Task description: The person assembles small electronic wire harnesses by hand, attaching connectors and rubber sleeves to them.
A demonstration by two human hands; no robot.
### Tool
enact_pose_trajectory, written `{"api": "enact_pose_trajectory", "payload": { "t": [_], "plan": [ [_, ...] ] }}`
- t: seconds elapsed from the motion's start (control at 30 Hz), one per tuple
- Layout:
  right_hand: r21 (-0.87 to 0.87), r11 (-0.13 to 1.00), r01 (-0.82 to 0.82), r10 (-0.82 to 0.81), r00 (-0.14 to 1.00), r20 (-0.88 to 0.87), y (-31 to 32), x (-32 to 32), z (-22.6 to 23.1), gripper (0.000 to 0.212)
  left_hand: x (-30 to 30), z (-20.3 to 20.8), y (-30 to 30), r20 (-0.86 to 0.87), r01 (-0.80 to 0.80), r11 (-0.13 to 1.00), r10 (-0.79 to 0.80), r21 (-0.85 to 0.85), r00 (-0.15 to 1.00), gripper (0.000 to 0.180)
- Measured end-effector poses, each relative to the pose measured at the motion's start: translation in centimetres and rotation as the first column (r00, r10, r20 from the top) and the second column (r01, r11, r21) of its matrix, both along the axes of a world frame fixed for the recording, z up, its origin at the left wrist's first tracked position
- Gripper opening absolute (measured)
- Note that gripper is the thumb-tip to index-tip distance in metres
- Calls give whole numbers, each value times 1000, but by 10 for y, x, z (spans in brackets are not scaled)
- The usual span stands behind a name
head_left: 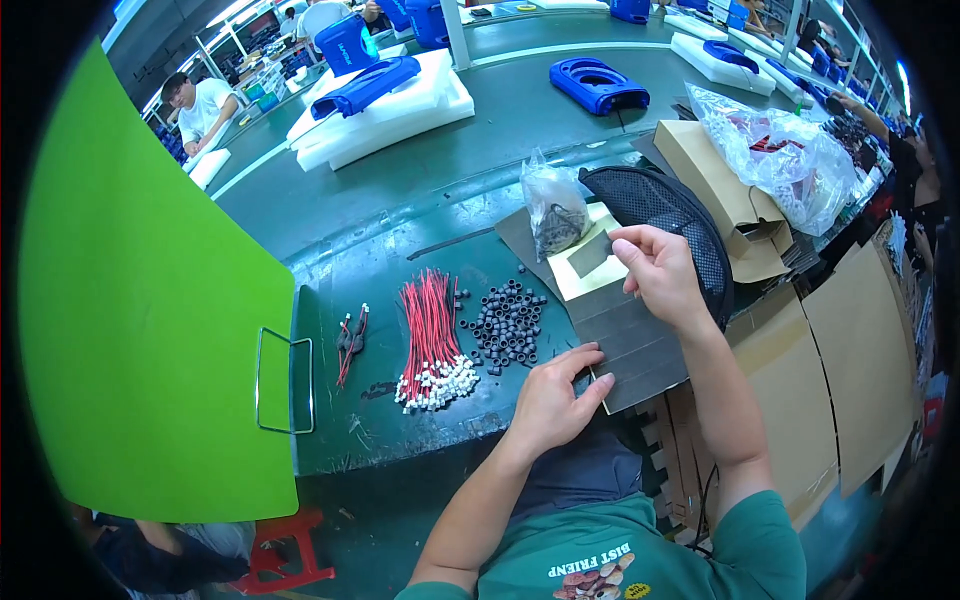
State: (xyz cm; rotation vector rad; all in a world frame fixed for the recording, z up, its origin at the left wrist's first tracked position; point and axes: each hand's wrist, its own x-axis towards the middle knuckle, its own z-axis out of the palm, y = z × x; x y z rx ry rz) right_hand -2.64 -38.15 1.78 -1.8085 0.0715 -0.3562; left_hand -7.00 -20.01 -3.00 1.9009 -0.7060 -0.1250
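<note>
A dark grey foam-like sheet point(635, 345), scored into strips, lies at the table's near right edge. Its far part shows bare pale yellow backing point(580, 283). Above that backing, my right hand point(662, 272) pinches a small dark grey rectangular piece point(590, 256) between thumb and fingers. My left hand point(556, 396) rests at the sheet's near left edge, thumb and fingers apart and touching it. Left of the sheet is a heap of small black rings point(508, 322). Beside them lies a bundle of red wires point(430, 315) with white connectors point(438, 382).
A clear bag of dark parts point(556, 215) and a black mesh basket point(665, 200) stand behind the sheet. Cardboard boxes point(715, 180) are at right, a green panel point(160, 320) at left. Blue plastic housings point(600, 88) sit farther back. A co-worker point(205, 112) sits far left.
</note>
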Motion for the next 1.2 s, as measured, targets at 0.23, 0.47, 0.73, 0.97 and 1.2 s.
{"api": "enact_pose_trajectory", "payload": {
  "t": [0.23,0.47,0.73,0.97,1.2],
  "plan": [
    [-120,993,6,-10,999,-33,-5,5,-23,20,17,25,-16,76,-194,955,181,225,981,40],
    [-160,987,-32,18,996,-88,1,3,-25,22,49,15,-37,209,-232,792,135,564,968,54],
    [-769,582,265,-83,960,268,-4,-5,-28,39,48,13,-43,198,-245,769,157,590,968,51],
    [-703,609,367,-227,930,290,-10,-19,-14,50,45,13,-45,280,-277,754,128,595,951,51],
    [-555,766,323,-197,941,276,-1,-51,6,43,1,19,-22,509,-271,926,105,263,854,38]
  ]
}}
